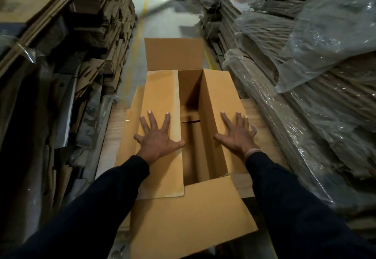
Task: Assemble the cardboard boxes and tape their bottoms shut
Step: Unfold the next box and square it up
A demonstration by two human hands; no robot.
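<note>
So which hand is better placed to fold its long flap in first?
Probably the left hand: its flap already lies nearly flat over the box opening, while the right hand presses a flap angled outward.

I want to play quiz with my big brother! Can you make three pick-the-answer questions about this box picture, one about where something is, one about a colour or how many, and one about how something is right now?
1. Where does the left hand rest?
A. on a long flap of the cardboard box
B. on the floor
C. inside the box

2. What colour are the sleeves?
A. white
B. dark
C. red

3. How is the far flap?
A. folded down
C. torn off
B. standing up

Answers: 1 A, its spread fingers lie flat on the left flap; 2 B, both arms wear dark sleeves; 3 B, it rises upright beyond the opening.
</note>
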